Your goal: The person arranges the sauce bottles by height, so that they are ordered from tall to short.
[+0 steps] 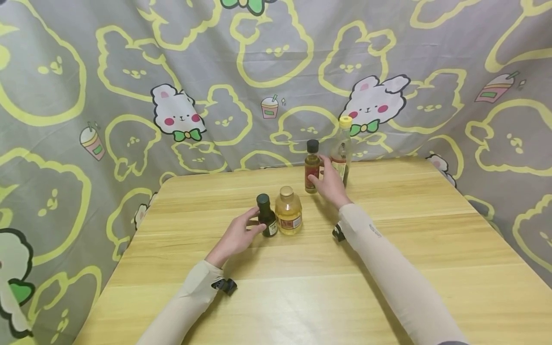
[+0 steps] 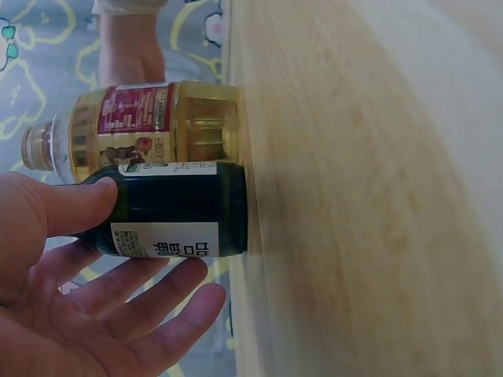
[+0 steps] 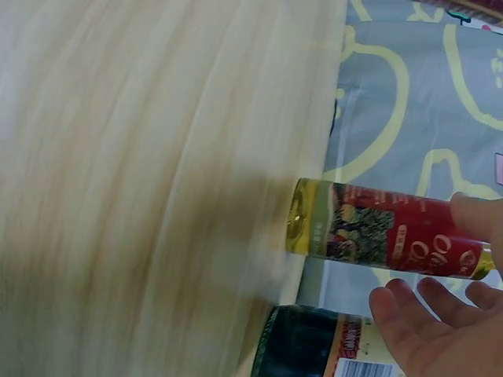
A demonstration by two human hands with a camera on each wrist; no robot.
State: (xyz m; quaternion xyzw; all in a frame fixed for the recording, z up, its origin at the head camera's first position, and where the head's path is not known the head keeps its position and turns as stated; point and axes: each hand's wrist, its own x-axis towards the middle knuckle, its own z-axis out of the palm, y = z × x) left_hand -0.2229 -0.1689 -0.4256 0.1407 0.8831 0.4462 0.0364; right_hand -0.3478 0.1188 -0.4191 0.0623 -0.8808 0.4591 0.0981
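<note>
My left hand (image 1: 236, 238) pinches a small dark bottle (image 2: 181, 206) with a white label, thumb across its shoulder and the lower fingers spread. The dark bottle stands upright, right beside a squat bottle of golden oil (image 1: 289, 213) with a pale cap. Farther back, my right hand (image 1: 332, 184) holds a slim oil bottle (image 3: 385, 228) with a red label and black cap, its thumb over the upper part. In the right wrist view this bottle's base shows at a slight tilt; whether it touches the table is unclear. Behind the right hand stands a tall bottle (image 1: 345, 139) with a yellow cap.
The light wooden table (image 1: 388, 239) runs back to a grey curtain (image 1: 207, 57) with yellow cartoon outlines, which also hangs along both sides. In the right wrist view the tall bottle's dark lower part (image 3: 299, 345) lies close to the right fingers.
</note>
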